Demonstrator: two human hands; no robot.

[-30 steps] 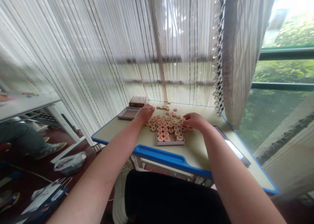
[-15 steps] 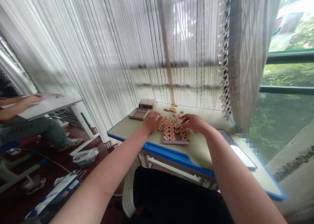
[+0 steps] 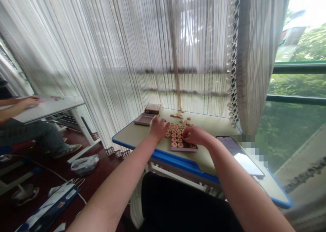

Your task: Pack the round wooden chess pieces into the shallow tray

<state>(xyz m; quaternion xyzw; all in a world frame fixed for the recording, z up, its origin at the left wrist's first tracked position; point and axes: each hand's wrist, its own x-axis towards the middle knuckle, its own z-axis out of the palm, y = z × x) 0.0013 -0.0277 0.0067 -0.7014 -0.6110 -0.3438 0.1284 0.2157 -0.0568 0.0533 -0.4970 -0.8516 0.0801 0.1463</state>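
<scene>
A shallow box [image 3: 184, 150] on the desk holds several round wooden Chinese chess pieces [image 3: 174, 144] with red characters, lined up in rows on its left side. My right hand [image 3: 197, 135] reaches over the right part of the box, its fingers curled down around a piece [image 3: 188, 135]; they partly hide it and the pieces nearby. My left hand [image 3: 159, 127] is beside the loose pieces [image 3: 168, 134] at the box's left, with fingers apart and nothing visibly held. More loose pieces [image 3: 175, 126] lie behind the box.
An open box part [image 3: 137, 120] and a closed box [image 3: 152, 108] are at the desk's back left. A phone-like device [image 3: 238, 154] lies on the right. Curtains [image 3: 122, 72] hang behind. At left, another person's hand [image 3: 32, 100] rests over a white table [image 3: 63, 105].
My right hand has moved left and down into the box, curling its fingers around a piece. My left hand has shifted slightly to the right, its fingers more spread.
</scene>
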